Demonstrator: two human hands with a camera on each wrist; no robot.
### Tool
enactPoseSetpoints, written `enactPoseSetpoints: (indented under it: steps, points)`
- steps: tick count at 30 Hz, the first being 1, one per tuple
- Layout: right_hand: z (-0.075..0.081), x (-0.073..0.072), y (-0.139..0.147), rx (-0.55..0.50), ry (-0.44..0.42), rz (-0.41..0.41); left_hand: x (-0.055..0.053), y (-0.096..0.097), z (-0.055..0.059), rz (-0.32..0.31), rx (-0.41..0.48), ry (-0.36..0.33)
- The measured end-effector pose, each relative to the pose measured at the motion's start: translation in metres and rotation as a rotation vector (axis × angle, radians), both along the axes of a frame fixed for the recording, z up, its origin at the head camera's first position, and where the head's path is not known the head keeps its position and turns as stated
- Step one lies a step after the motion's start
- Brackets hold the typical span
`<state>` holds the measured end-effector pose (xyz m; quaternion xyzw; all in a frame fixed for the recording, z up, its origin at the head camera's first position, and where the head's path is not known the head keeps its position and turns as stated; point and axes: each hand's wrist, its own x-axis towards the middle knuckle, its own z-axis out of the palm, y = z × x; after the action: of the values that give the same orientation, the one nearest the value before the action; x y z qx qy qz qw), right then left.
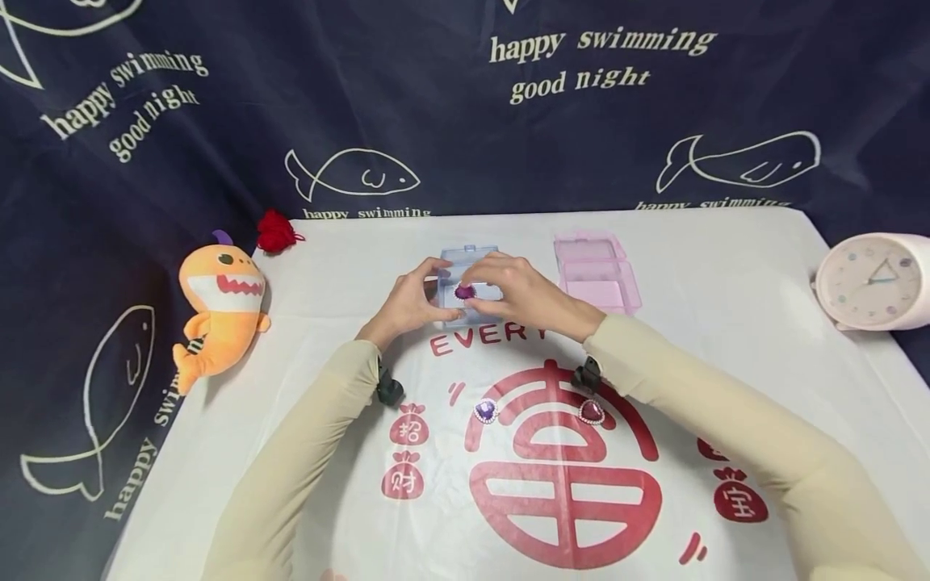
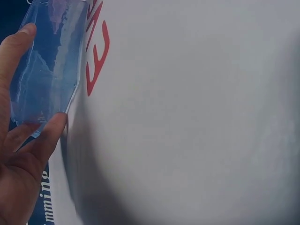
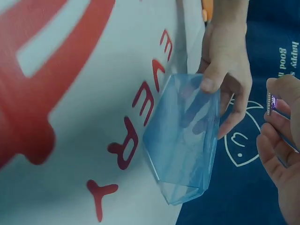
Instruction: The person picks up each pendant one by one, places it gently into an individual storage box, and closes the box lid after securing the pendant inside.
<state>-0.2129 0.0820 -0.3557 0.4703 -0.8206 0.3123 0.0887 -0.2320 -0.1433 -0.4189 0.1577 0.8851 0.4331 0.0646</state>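
A clear blue plastic box (image 1: 471, 253) stands with its lid raised at the back middle of the table. My left hand (image 1: 407, 303) grips its left end; in the right wrist view the thumb lies at the rim of the box (image 3: 185, 140). Over the box, my right hand (image 1: 525, 289) pinches a dark purple gem (image 1: 464, 293) with a sparkling edge. In the right wrist view that gem (image 3: 273, 101) sits between thumb and fingertips, apart from the box. Nearer on the table lie a violet heart-shaped gem (image 1: 486, 411) and a dark red one (image 1: 592, 412).
An opened pink plastic box (image 1: 599, 278) stands right of the blue one. At the left are an orange plush shark (image 1: 221, 303) and a red yarn-like bundle (image 1: 277, 231). A white clock (image 1: 872, 281) stands at the right edge. Dark printed cloth (image 1: 465, 105) hangs behind.
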Motion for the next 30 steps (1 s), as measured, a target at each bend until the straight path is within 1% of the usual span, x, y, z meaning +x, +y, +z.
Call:
enactPoseSetpoints:
  steps: [3, 7, 10, 14, 20, 24, 27, 30]
  points:
    - [-0.001, -0.010, -0.009, 0.032, -0.017, -0.012, -0.002, -0.002, 0.000, 0.009, 0.026, 0.004]
    - [-0.008, -0.023, -0.017, 0.072, -0.071, -0.032, -0.003, -0.003, 0.000, 0.011, 0.054, 0.003]
    - [-0.014, -0.031, -0.022, 0.109, -0.123, -0.037, -0.003, -0.001, 0.000, 0.006, 0.050, 0.008]
    - [-0.020, -0.037, -0.027, 0.161, -0.176, -0.050, -0.003, 0.001, 0.001, 0.004, 0.036, 0.016]
    - [-0.025, -0.043, -0.035, 0.273, -0.188, -0.051, -0.003, 0.001, 0.002, 0.009, 0.008, 0.017]
    - [-0.027, -0.047, -0.040, 0.316, -0.189, -0.050, -0.003, 0.001, 0.003, 0.013, 0.001, 0.006]
    - [-0.030, -0.051, -0.042, 0.343, -0.183, -0.072, -0.003, 0.002, 0.002, 0.013, 0.003, 0.002]
    - [-0.032, -0.053, -0.044, 0.381, -0.185, -0.111, -0.004, 0.003, 0.002, 0.007, -0.001, 0.008]
